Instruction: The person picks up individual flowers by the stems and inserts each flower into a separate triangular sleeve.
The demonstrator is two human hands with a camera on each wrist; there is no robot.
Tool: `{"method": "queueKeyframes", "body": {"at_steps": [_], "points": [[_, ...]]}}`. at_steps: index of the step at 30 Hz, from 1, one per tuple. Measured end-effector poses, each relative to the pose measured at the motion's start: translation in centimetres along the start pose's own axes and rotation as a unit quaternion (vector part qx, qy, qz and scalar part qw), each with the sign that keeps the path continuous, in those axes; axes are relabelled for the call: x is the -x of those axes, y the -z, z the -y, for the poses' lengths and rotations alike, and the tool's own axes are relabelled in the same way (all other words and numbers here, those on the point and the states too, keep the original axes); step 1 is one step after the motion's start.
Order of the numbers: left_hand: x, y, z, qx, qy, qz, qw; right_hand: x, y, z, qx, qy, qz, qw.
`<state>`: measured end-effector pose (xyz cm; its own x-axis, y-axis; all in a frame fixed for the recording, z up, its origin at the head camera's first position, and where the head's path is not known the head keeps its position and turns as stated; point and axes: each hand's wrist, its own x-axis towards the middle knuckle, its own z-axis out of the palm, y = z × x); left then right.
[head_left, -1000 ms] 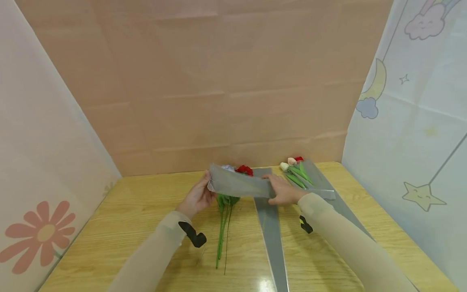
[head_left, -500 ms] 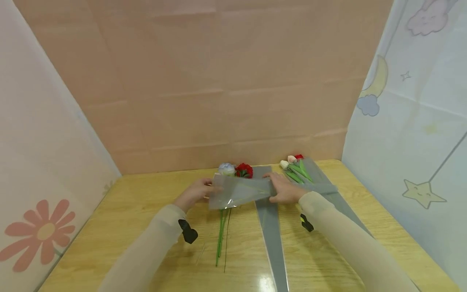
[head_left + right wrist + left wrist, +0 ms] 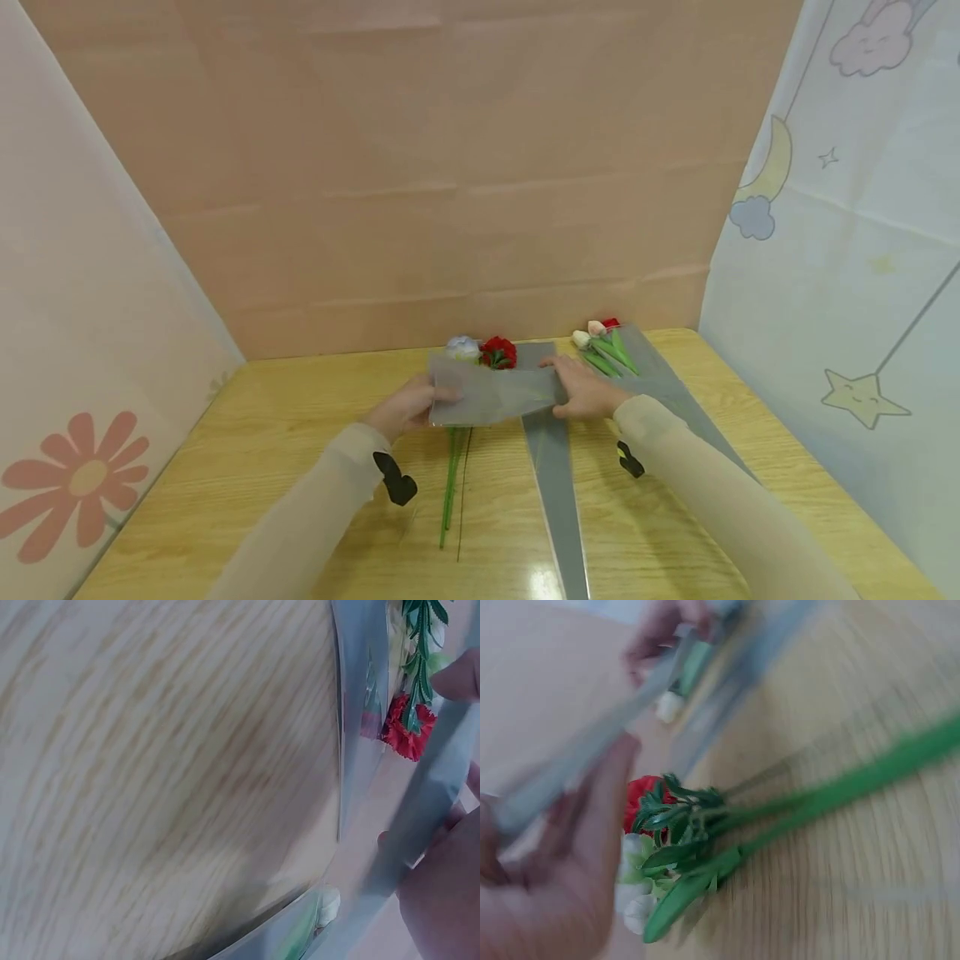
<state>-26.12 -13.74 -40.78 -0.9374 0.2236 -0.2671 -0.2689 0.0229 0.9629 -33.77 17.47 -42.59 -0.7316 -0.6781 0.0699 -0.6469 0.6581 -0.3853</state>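
Between my two hands stretches a translucent grey strip of plastic film [image 3: 491, 398], raised over some artificial flowers. My left hand [image 3: 405, 407] pinches its left end, with the fingers partly seen through the film. At the other end my right hand [image 3: 587, 390] grips it, thumb on one side and fingers on the other in the right wrist view. Beyond the film show a red carnation [image 3: 498, 352] and a pale blue flower [image 3: 462, 347]. Their green stems [image 3: 450, 492] run toward me from under it. The left wrist view is blurred, with green leaves [image 3: 682, 825] below the film.
A long grey film piece [image 3: 555, 483] lies on the wooden table [image 3: 300, 450], right of the stems. Farther right, white, pink and red tulips [image 3: 600, 343] lie by another grey sheet [image 3: 697, 417]. A brown backdrop [image 3: 465, 208] stands behind the table.
The film's left end has come down and flattened out, uncovering the two flower heads behind it. My left hand has shifted its hold there; my right hand has stayed almost in place.
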Motion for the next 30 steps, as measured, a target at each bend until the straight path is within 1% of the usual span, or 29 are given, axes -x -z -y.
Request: {"method": "queueKeyframes", "body": {"at_steps": [2,3,4,5,7,9,10,11,12,14,18,21,23,26,28,30], "points": [[0.0,-0.4,0.1,-0.051,-0.013,0.006,0.9986,0.1,0.0,-0.1,0.002,0.003,0.0,1.0],[0.0,-0.5,0.1,-0.066,-0.019,0.01,0.9976,0.2,0.0,-0.1,0.005,0.004,0.0,1.0],[0.1,-0.7,0.1,-0.068,-0.024,0.017,0.9973,0.2,0.0,-0.1,0.008,0.002,0.0,1.0],[0.0,-0.7,0.1,-0.055,-0.032,0.03,0.9975,0.3,0.0,-0.2,0.012,0.003,-0.002,0.9999],[-0.1,-0.8,0.1,-0.009,-0.046,0.056,0.9973,0.3,0.0,-0.1,0.02,0.002,-0.002,0.9998],[-0.2,-0.7,0.1,0.046,-0.05,0.055,0.9961,0.3,0.0,-0.1,0.022,0.002,-0.002,0.9997],[-0.3,-0.7,0.0,0.066,-0.051,0.05,0.9953,0.3,0.0,0.0,0.023,0.005,-0.003,0.9997],[-0.4,-0.7,0.0,0.074,-0.054,0.044,0.9948,0.4,0.0,0.0,0.021,0.005,-0.004,0.9998],[-0.4,-0.6,0.0,0.067,-0.057,0.031,0.9956,0.4,0.0,0.0,0.02,0.005,-0.003,0.9998],[-0.5,-0.7,-0.1,0.045,-0.053,0.0,0.9976,0.4,0.0,0.0,0.019,0.005,-0.007,0.9998],[-0.2,-0.9,-0.5,-0.025,-0.052,-0.02,0.9981,0.4,-0.2,0.0,0.029,0.003,-0.023,0.9993],[0.1,-1.2,-0.9,-0.041,-0.057,-0.008,0.9975,0.4,-0.4,0.1,0.028,-0.001,-0.024,0.9993],[0.2,-1.3,-1.1,-0.048,-0.066,0.001,0.9967,0.4,-0.5,0.3,0.01,-0.002,-0.014,0.9998],[0.3,-1.4,-1.2,-0.043,-0.074,0.01,0.9963,0.3,-0.7,0.7,-0.02,-0.003,0.015,0.9997],[0.4,-1.5,-1.3,-0.038,-0.075,0.006,0.9965,0.3,-0.8,1.1,-0.038,-0.005,0.028,0.9989],[0.4,-1.6,-1.3,-0.029,-0.075,0.003,0.9968,0.2,-1.0,1.4,-0.04,-0.004,0.03,0.9987]]}}
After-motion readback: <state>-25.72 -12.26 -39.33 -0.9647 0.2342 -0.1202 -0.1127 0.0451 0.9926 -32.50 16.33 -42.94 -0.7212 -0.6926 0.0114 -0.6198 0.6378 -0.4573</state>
